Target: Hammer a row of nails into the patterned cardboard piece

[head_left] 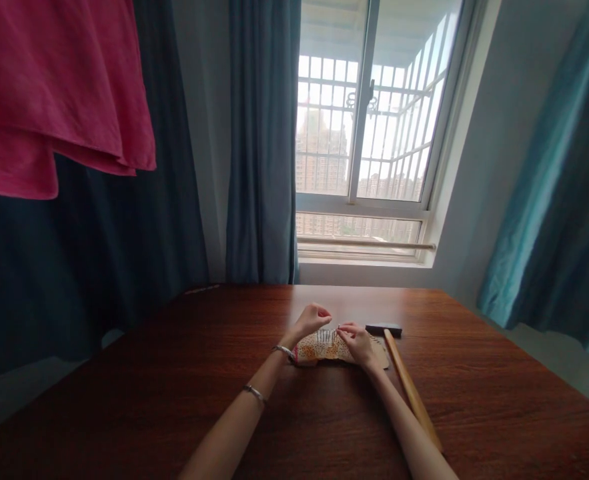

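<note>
A flat piece with an orange-and-dark spotted surface (319,350) lies on the table in front of me. Several thin dark nails (324,336) stand in a row along its far side, and more dark points show near its right end. My right hand (357,341) rests over this piece, thumb and fingers pinched on what looks like a thin nail (339,327). Just left of it, my left hand (314,320) hovers above the row with its fingertips closed together; anything between them is too small to make out.
A hammer with a black head (384,330) and a long wooden handle (409,387) lies right of the spotted piece, beside my right forearm. The brown wooden table (149,400) reaches to the window wall. Blue curtains (261,147) and a pink cloth (64,93) hang around it.
</note>
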The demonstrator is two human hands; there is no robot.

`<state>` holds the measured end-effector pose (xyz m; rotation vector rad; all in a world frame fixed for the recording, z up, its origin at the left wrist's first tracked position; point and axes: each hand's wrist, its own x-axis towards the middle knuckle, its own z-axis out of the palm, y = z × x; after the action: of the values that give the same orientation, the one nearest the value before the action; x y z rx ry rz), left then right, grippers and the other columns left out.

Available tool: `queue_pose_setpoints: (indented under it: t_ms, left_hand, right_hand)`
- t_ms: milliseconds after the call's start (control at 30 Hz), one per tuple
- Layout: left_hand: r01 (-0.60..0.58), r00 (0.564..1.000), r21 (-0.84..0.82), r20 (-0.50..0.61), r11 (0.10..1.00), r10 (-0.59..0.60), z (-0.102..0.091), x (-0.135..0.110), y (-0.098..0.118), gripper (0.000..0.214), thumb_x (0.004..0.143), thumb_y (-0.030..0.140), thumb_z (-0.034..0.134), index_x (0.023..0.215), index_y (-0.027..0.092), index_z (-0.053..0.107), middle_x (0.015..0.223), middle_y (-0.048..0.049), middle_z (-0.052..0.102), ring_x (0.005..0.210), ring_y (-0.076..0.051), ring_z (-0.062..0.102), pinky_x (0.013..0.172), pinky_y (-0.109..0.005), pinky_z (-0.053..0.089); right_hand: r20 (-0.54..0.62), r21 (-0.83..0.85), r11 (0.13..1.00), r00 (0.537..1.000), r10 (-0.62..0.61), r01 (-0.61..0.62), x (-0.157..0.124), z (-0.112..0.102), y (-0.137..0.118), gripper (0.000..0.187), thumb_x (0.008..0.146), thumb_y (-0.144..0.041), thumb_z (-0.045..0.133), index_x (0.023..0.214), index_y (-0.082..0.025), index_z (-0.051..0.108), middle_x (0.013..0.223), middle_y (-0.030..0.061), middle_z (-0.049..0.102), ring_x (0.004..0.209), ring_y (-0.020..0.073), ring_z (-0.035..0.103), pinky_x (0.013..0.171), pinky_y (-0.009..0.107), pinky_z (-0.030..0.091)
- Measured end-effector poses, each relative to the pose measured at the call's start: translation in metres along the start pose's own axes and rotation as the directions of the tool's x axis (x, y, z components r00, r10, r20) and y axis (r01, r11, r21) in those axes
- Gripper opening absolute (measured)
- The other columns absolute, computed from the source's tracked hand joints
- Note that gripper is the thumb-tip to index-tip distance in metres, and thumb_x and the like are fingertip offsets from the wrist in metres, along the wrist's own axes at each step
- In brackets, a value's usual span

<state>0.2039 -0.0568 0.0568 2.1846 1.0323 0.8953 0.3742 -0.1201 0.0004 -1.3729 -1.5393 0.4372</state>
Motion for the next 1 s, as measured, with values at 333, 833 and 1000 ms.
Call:
queue_pose_setpoints:
  t_ms: [333,833,1000]
  left_hand:
    - [0.002,1.000,0.017,0.015,1.000,-0.002,0.005,-0.004,-0.017,0.030,0.069,0.030,0.055,0.075,0.009,0.074,0.067,-0.0078,0.070,0.060,-0.016,0.058,0.054,-0.022,0.038]
    - [0.127,0.986,0.045,0.100,0.991,-0.131,-0.002,-0.011,-0.025,0.033,0.068,0.035,0.052,0.069,0.007,0.070,0.058,-0.0018,0.059,0.057,-0.012,0.047,0.049,-0.021,0.028]
    - [0.112,0.990,0.046,0.079,0.993,-0.116,0.000,-0.012,-0.026,0.035,0.070,0.037,0.050,0.058,0.008,0.063,0.047,0.0026,0.045,0.048,-0.009,0.037,0.046,-0.021,0.021]
  right_hand:
    - [-0.031,-0.019,0.999,0.999,-0.043,0.042,-0.003,0.007,0.012,0.032,0.078,-0.045,0.055,0.081,-0.018,0.074,0.088,0.0089,0.068,0.080,0.0196,0.062,0.066,0.027,0.049]
    - [-0.037,0.005,0.995,0.994,-0.103,0.104,-0.007,0.004,0.010,0.027,0.078,-0.036,0.056,0.081,-0.016,0.074,0.081,0.0083,0.067,0.076,0.0185,0.062,0.068,0.026,0.046]
    - [-0.029,0.010,0.993,0.993,-0.118,0.118,-0.008,0.005,0.011,0.027,0.078,-0.036,0.056,0.081,-0.017,0.075,0.082,0.0083,0.067,0.076,0.0186,0.062,0.070,0.027,0.047]
